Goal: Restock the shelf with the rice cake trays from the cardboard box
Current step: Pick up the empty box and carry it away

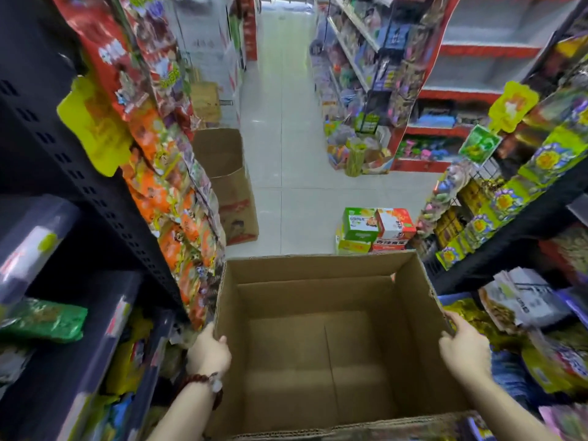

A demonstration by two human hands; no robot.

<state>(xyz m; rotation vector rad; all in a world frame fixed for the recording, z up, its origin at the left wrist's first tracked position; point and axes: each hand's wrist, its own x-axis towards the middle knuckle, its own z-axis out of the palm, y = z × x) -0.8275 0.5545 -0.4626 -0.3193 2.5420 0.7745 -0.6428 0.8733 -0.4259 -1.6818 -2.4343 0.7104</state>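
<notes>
Seen from above, down a narrow shop aisle. Cardboard box (321, 338) open-topped, carried between both hands, its inside bare: no rice cake trays visible in it. Left hand (208, 350) curled over the box's left wall near the near corner, thumb hooked over the rim. Right hand (466, 346) gripping the right wall's rim, fingers wrapped outside. Packed snack shelves close on either side; a second, taller empty carton (230, 186) standing on the floor by the left shelving. Likely step: clearing the emptied box away. Best done keeping it level, grip even on both walls, clear of hanging packets.
</notes>
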